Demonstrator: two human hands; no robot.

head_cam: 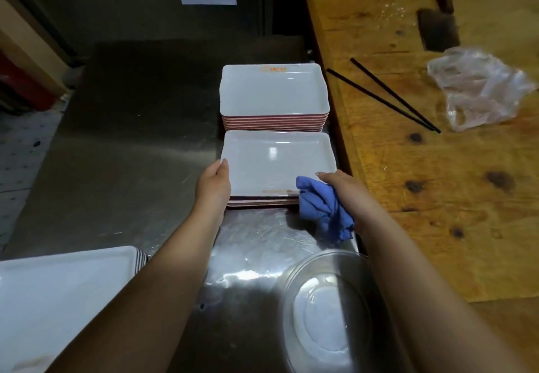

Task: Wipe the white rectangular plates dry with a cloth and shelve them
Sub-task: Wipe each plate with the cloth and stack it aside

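A white rectangular plate point(271, 162) lies on top of a short stack on the steel counter point(131, 145). My left hand point(214, 183) grips its left edge, thumb on the rim. My right hand point(339, 183) holds its near right corner together with a crumpled blue cloth point(322, 207) that hangs below the hand. Behind it stands a taller stack of white plates point(272, 92) with red-striped sides. Another stack of white plates point(58, 294) sits at the near left.
A steel bowl point(329, 311) sits near the counter's front right. To the right is a wooden chopping block point(437, 197) with black chopsticks point(388, 95), a clear plastic bag point(478, 89) and a cleaver point(437, 28).
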